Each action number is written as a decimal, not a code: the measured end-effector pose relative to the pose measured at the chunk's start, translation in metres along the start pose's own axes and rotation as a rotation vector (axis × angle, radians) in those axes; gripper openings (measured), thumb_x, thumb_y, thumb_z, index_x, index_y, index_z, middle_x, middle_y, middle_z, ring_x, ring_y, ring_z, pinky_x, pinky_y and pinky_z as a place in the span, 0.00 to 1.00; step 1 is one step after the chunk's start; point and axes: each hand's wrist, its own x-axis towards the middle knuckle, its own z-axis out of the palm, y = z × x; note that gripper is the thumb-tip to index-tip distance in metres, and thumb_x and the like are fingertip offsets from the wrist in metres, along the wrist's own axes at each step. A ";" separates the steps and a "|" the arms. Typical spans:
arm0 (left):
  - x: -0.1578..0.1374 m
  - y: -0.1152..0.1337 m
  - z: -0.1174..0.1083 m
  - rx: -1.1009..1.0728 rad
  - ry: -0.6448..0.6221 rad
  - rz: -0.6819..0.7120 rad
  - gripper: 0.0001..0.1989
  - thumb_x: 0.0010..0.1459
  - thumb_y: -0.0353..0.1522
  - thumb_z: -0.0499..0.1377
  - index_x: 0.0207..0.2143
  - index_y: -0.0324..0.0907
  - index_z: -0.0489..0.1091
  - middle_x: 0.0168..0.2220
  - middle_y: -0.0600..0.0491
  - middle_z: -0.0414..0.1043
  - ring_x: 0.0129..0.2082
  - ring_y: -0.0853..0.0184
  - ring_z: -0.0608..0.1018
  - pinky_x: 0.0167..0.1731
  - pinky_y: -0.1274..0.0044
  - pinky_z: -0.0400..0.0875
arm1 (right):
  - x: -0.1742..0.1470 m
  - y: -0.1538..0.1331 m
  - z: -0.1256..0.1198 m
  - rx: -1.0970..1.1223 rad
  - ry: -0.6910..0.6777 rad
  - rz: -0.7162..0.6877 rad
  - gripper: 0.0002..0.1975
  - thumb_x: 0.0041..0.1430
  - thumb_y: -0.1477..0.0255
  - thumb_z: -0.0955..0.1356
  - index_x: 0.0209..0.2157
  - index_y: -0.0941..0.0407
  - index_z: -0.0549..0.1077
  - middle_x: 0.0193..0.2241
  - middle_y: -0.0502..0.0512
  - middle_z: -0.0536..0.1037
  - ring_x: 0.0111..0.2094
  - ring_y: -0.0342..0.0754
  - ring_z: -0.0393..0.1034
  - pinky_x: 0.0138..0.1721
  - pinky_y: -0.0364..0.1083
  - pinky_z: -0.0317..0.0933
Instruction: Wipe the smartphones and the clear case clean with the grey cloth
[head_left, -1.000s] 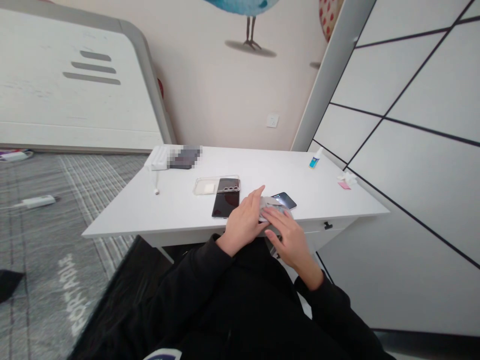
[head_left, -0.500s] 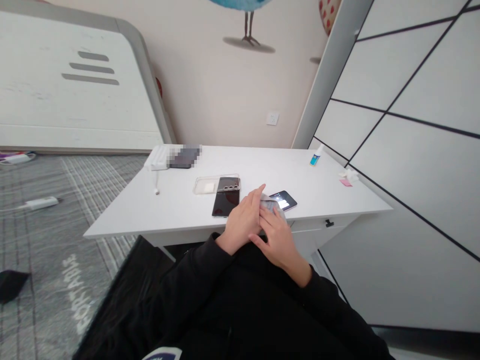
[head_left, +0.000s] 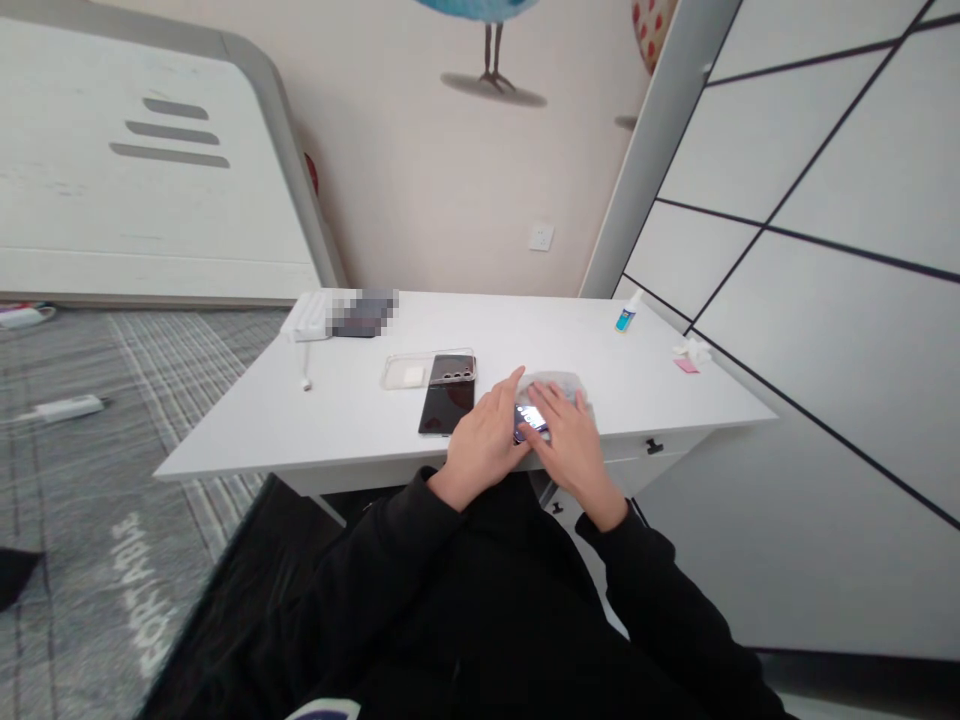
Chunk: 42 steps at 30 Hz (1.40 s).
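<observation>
My left hand [head_left: 486, 442] is at the front edge of the white table, its fingers together and against the left side of a phone [head_left: 531, 418] with a lit screen. Over that phone lies my right hand [head_left: 571, 440], pressing a light grey cloth [head_left: 562, 381] that spreads out past the fingertips. The hands and cloth hide much of the phone. Just left of my left hand, a dark phone [head_left: 448, 405] rests on the table, its camera end overlapping a clear phone case [head_left: 397, 372]. A small white piece [head_left: 414, 376] is at the case.
On the white table [head_left: 315, 430], a white box-like item [head_left: 307, 316] and a blurred dark object [head_left: 364, 315] are at the back left, with a white cable [head_left: 306, 375]. A small blue-and-white bottle [head_left: 627, 314], crumpled tissue [head_left: 696, 350] and pink slip [head_left: 685, 366] are at right.
My right hand has moved right and opened out the cloth over the lit phone. That phone, lying right of the hands before, now sits between them. The dark phone and case stay put.
</observation>
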 end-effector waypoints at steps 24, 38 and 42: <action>0.000 0.003 0.000 0.039 -0.030 -0.062 0.38 0.65 0.31 0.58 0.72 0.41 0.45 0.63 0.40 0.68 0.61 0.54 0.75 0.55 0.65 0.74 | -0.015 -0.040 -0.002 0.127 -0.102 -0.106 0.34 0.72 0.47 0.59 0.66 0.56 0.68 0.66 0.62 0.70 0.70 0.59 0.60 0.73 0.66 0.43; 0.001 0.002 -0.001 0.033 -0.022 -0.019 0.48 0.58 0.44 0.68 0.71 0.42 0.45 0.64 0.40 0.67 0.63 0.51 0.73 0.58 0.63 0.73 | -0.012 0.032 -0.020 0.046 0.058 0.090 0.29 0.76 0.54 0.55 0.64 0.54 0.71 0.64 0.62 0.72 0.68 0.64 0.63 0.68 0.73 0.47; 0.002 0.003 -0.002 0.020 -0.016 -0.025 0.43 0.61 0.38 0.66 0.71 0.41 0.46 0.65 0.40 0.67 0.63 0.52 0.74 0.58 0.63 0.74 | 0.005 0.010 -0.001 0.010 0.026 0.059 0.31 0.74 0.53 0.58 0.65 0.59 0.70 0.66 0.66 0.70 0.70 0.67 0.59 0.70 0.73 0.42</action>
